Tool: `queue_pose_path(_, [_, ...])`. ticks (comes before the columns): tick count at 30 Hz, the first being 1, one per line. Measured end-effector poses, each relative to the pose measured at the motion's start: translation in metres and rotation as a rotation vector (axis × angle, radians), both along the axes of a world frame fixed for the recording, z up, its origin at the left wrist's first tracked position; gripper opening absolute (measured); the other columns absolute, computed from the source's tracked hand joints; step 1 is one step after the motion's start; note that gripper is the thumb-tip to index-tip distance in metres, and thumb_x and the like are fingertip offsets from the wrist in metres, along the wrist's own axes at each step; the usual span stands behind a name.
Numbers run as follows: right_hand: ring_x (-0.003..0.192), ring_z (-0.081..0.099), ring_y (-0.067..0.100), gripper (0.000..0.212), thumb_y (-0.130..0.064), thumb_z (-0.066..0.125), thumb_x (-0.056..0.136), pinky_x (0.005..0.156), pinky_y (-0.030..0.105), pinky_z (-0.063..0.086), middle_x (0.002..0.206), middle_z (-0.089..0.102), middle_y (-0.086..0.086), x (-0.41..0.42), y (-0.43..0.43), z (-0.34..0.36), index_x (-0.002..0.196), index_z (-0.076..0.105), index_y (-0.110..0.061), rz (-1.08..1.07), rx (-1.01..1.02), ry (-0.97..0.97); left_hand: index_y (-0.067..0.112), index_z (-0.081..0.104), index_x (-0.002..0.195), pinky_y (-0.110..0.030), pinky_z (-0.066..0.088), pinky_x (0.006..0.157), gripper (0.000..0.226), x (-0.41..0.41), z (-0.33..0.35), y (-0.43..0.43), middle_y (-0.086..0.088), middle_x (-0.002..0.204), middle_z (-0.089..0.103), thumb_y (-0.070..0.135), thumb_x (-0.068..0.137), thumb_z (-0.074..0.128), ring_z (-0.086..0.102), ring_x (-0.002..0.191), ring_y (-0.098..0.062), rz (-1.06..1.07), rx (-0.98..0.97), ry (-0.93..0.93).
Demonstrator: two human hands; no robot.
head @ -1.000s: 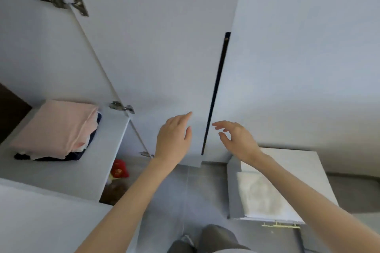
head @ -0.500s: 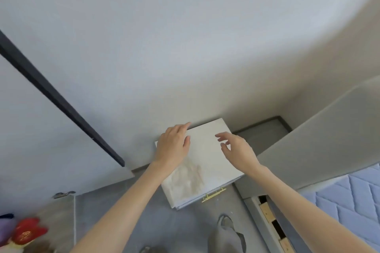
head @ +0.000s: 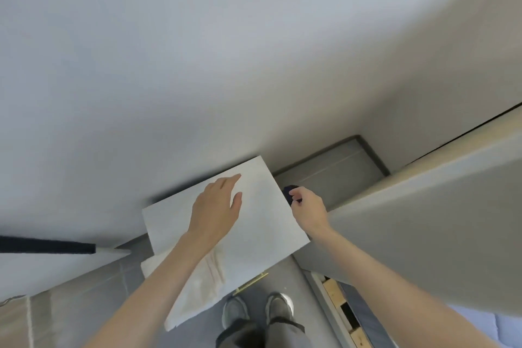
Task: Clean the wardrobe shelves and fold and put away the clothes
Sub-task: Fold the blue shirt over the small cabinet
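Eyes down on the small white bedside cabinet [head: 268, 234], set against the wall, with both hands above it. The left hand [head: 217, 206] hangs flat over the top toward 11 o'clock, fingers straight and together, thumb out, holding nothing. Whether the palm touches the surface I can't tell, but it looks placed to steady itself or go for the cloth. The right hand [head: 309, 209], at the cabinet's 2 o'clock corner, has thumb and fingers pinched tight on a small dark item [head: 289, 192], maybe a sock or a scrap of clothing, too small to call. It sits right at the edge, so a fingertip pinch is the sensible way to lift it. A white cloth [head: 197, 291] lies draped over the 7 o'clock corner, hanging off the front, handy for wiping shelves, I'd judge. A grey panel [head: 423, 220] stands just beside the cabinet at 3 o'clock, and the person's shoes [head: 236, 309] are at 6. The wardrobe shows only as a black strip [head: 48, 245] at 9 o'clock, so I'd say this moment is about collecting, not folding.
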State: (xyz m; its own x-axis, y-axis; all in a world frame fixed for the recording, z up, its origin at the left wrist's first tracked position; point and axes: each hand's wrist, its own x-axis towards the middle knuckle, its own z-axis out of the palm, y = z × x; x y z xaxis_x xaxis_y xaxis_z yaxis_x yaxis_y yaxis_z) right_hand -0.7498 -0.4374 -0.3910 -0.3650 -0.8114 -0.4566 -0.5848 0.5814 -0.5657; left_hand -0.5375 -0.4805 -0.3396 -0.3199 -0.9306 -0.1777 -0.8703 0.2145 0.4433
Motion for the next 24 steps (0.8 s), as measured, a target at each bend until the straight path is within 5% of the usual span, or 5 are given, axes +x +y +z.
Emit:
queue_pose_path(16, [0.11,0.058,0.026,0.031,-0.004,0.05,0.094,0.083,0.031,0.049,0.125,0.059,0.008,-0.094,-0.157,-0.289,0.12,0.059,-0.017,-0.325,0.147,0.093,0.018,0.06,0.127,-0.038,0.047,0.094,0.039,-0.073,-0.268,-0.136,0.002,0.128,0.061,0.027,0.093,0.042,0.057,0.119,-0.024,-0.295,-0.173,0.037])
queue_pose_path(20, [0.111,0.057,0.028,0.032,-0.003,0.052,0.091,0.087,0.036,0.051,0.126,0.057,0.011,-0.123,-0.182,-0.384,0.119,0.058,-0.018,-0.265,0.215,0.095,0.02,0.059,0.128,-0.034,0.032,0.105,0.043,-0.101,-0.327,-0.174,0.002,0.134,0.057,0.031,0.093,0.036,0.05,0.126,-0.023,-0.436,-0.304,0.028])
queue_pose_path(24, [0.114,0.053,0.032,0.033,-0.014,0.052,0.092,0.091,0.035,0.049,0.126,0.053,0.017,-0.144,-0.192,-0.469,0.125,0.057,-0.017,-0.007,0.315,0.133,0.018,0.067,0.118,-0.036,0.034,0.104,0.04,-0.123,-0.362,-0.194,0.003,0.122,0.064,0.032,0.095,0.038,0.053,0.119,-0.023,-0.506,-0.35,0.09])
